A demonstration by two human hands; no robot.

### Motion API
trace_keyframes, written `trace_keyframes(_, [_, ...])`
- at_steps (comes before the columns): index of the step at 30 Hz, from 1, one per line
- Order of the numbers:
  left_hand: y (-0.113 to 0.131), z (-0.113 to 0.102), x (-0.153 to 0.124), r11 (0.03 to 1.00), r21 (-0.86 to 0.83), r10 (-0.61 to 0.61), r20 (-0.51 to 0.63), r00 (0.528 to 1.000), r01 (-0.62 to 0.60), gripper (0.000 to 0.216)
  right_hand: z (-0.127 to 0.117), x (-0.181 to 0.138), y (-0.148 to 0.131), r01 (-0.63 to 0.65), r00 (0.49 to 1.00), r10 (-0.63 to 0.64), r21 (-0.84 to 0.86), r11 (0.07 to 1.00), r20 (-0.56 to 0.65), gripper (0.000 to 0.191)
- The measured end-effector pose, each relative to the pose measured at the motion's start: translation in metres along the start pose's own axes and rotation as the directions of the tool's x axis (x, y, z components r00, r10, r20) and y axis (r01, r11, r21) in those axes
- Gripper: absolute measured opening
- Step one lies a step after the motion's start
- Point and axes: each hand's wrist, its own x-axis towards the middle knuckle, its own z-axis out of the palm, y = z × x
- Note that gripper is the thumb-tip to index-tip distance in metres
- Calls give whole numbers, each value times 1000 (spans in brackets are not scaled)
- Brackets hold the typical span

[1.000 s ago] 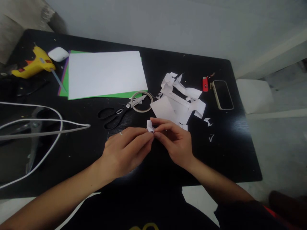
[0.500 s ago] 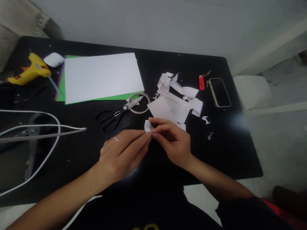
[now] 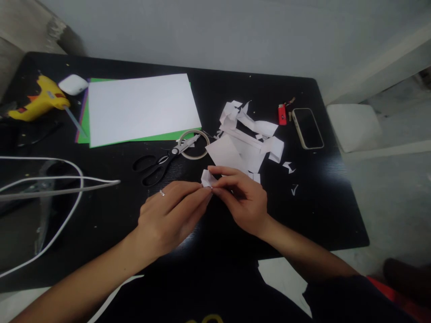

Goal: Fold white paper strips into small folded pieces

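Observation:
Over the middle of a black table (image 3: 319,215), my left hand (image 3: 170,215) and my right hand (image 3: 240,199) meet fingertip to fingertip. Both pinch a small folded piece of white paper (image 3: 208,178), which sticks up between the fingers. A ring shows on my left hand. Just behind the hands lies a heap of white paper scraps (image 3: 247,137). Black-handled scissors (image 3: 161,161) rest to the left of the heap, their blades across a tape ring (image 3: 193,144).
A white sheet (image 3: 139,105) lies on green paper (image 3: 84,125) at the back left, beside a yellow glue gun (image 3: 35,98) and a white case (image 3: 72,84). A red lighter (image 3: 282,114) and a phone (image 3: 307,128) sit at the right. White cable (image 3: 60,184) loops at the left.
Both hands keep pinching the small paper piece with only slight finger shifts. The view has drifted a little, so the table's things sit slightly further left.

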Motion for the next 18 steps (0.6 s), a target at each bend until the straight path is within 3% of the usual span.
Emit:
trace_keyframes(8, [-1, 1, 2, 1000, -1, 9, -5, 1000, -9, 17, -1, 0, 0, 5, 1000, -5, -12, 1000, -3, 12])
trace_keyframes(18, [0, 0, 1, 999, -48, 13, -25, 1000, -14, 33, 0, 0, -1, 12, 1000, -12, -26, 1000, -7, 10])
